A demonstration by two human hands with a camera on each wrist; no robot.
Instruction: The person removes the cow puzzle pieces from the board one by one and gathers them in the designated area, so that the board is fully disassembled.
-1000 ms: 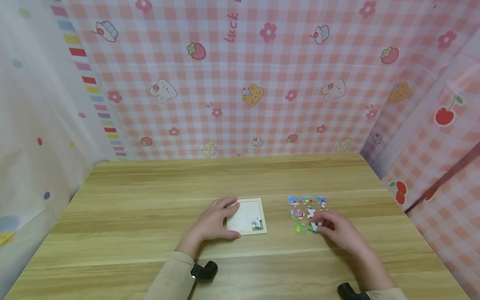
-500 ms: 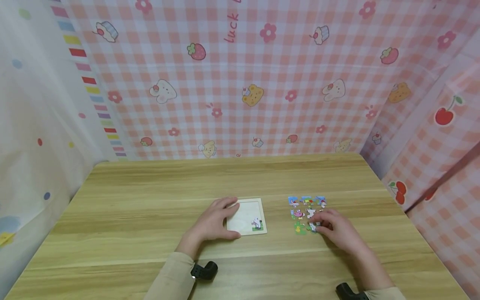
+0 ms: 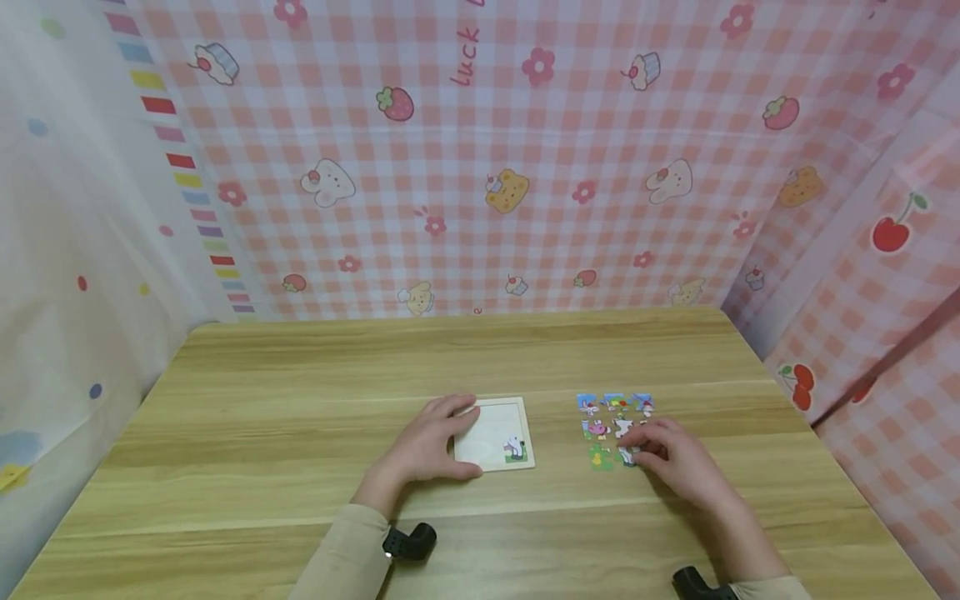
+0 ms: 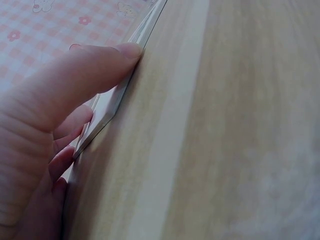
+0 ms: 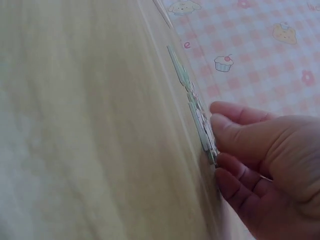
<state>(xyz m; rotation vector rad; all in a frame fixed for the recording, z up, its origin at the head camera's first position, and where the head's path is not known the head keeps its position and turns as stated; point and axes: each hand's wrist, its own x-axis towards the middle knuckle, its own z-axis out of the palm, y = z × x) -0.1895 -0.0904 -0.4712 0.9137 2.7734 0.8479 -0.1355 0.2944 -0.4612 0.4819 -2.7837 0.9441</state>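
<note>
A square wooden puzzle board (image 3: 491, 421) with a pale recess lies flat at the table's centre. One puzzle piece (image 3: 514, 448) with part of a white animal sits in its near right corner. My left hand (image 3: 429, 443) holds the board by its left side, thumb along the near edge and fingers over the far left corner. To the right lie several loose puzzle pieces (image 3: 597, 429) in rows, printed in blue, pink and green. My right hand (image 3: 675, 460) pinches a green-and-white puzzle piece (image 3: 628, 456) in the nearest row. The hand hides part of the right-hand pieces.
The wood-grain table (image 3: 300, 400) reaches back to a pink checked cloth (image 3: 450, 233). Similar cloth hangs at the right, and a pale dotted curtain (image 3: 67, 250) at the left. Each wrist wears a black camera mount (image 3: 411, 542).
The right hand shifts only slightly at the green-and-white puzzle piece, which moves a little under its fingertips. The left hand and the board stay put.
</note>
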